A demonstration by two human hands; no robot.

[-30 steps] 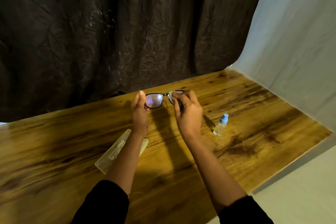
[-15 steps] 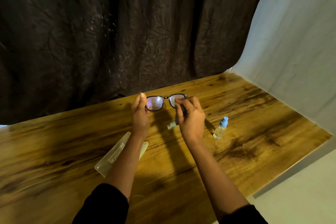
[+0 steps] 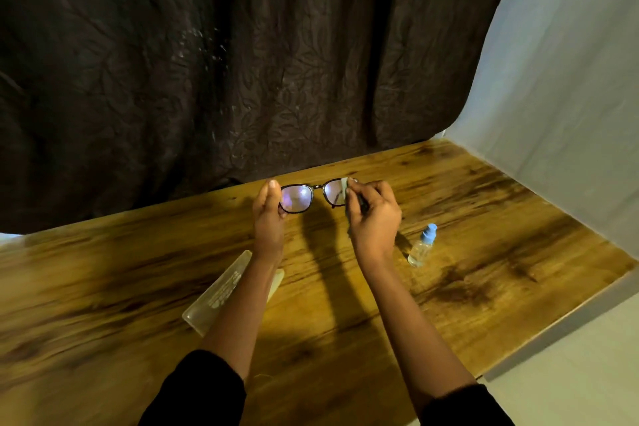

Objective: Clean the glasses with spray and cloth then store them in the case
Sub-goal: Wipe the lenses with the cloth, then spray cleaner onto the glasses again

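Holding the glasses point(image 3: 296, 199) up above the wooden surface point(image 3: 484, 252), toward 12 o'clock of its middle, lenses facing back at the camera with a violet sheen. Pinching the frame's left end with the left grip point(image 3: 269, 218), fingers reaching up along the rim. Pressing a small pale cloth point(image 3: 345, 185) against the right lens with the right grip point(image 3: 373, 218), fingers curled round it and hiding that side of the frame. Seeing a clear spray bottle point(image 3: 422, 245) with a blue cap standing on the surface at 4 o'clock of the right grip, near but apart. Seeing a pale translucent case point(image 3: 221, 290) lying flat at 7 o'clock of the left grip, partly under the left forearm; cannot tell whether open or closed. Facing a dark curtain point(image 3: 242, 62) at 12 o'clock and a white sheet point(image 3: 553, 79) at 2 o'clock.
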